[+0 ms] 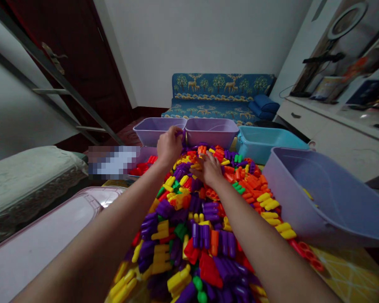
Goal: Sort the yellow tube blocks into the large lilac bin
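Note:
A heap of plastic toy building pieces (205, 208) in purple, yellow, red, orange and green spreads out under both arms. My left hand (169, 146) is closed on a purple building piece (178, 133), mostly hidden by the fingers, at the near edge of the back left lilac bin (147, 132). Over the far part of the heap, my right hand (211, 169) has its fingers spread, next to an orange piece (202, 150). Whether its fingertips touch any piece, I cannot tell.
Another lilac bin (211, 134) and a teal bin (255, 145) stand behind the heap. A large lilac bin (303, 210) with a few yellow pieces is at right. Red pieces (140, 168) fill a bin at left, near pale lids (60, 231). A blue sofa (214, 107) stands behind.

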{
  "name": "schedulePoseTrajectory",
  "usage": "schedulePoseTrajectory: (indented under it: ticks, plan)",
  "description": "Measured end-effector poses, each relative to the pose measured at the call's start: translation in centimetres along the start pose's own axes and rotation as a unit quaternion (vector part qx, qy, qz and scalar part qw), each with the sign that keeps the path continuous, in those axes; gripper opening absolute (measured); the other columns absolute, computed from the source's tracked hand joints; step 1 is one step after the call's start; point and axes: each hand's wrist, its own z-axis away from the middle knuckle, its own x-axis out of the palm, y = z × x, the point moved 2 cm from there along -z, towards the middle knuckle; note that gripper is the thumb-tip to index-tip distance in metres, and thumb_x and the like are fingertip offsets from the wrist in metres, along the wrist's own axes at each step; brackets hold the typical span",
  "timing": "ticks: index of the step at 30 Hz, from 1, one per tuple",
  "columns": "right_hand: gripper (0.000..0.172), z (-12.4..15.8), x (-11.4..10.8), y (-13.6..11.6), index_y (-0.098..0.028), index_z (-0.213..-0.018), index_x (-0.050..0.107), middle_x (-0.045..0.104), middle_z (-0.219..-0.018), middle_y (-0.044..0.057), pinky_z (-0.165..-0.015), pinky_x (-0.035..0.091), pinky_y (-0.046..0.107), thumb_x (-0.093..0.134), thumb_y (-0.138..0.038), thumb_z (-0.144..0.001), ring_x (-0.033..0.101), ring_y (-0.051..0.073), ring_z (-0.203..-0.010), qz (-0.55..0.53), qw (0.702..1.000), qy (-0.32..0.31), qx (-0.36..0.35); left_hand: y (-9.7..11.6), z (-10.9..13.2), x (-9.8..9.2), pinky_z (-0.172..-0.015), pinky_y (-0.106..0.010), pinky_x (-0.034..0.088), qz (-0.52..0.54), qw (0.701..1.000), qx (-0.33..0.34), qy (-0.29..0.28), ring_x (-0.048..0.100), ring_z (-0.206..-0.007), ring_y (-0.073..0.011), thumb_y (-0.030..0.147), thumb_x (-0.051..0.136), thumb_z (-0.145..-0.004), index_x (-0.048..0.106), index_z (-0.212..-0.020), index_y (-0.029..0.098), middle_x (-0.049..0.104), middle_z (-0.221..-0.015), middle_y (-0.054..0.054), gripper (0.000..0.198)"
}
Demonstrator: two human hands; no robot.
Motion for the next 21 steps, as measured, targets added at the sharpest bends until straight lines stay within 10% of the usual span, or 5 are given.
schedulePoseTrajectory:
  ticks: [7,21]
  plan:
    - [0.048,0.0,0.8,0.1,-0.023,-0.125,0.059,0.047,-0.142,0.01,-0.111,0.023,0.051,0.06,-0.046,-0.082,0.024,0.031,-0.14,0.008,1.0,0.008,0.001,-3.0,-6.3,-0.1,-0.088,-0.03,0.041,-0.137,0.989,0.034,0.031,0.059,-0.102,-0.0223,0.025,0.044,-0.089,0.063,-0.115,0.023,0.067,-0.115,-0.007,0.032]
    - [0.05,0.3,1.3,0.5,-0.023,-0.129,0.057,0.045,-0.144,0.009,-0.113,0.02,0.05,0.055,-0.047,-0.085,0.025,0.029,-0.14,-0.01,1.0,0.022,0.001,-5.1,-7.8,3.0,-0.084,-0.039,0.047,-0.296,0.947,0.022,-0.12,0.062,-0.102,-0.0301,0.016,0.043,-0.085,0.067,-0.114,0.019,0.066,-0.113,-0.016,0.038]
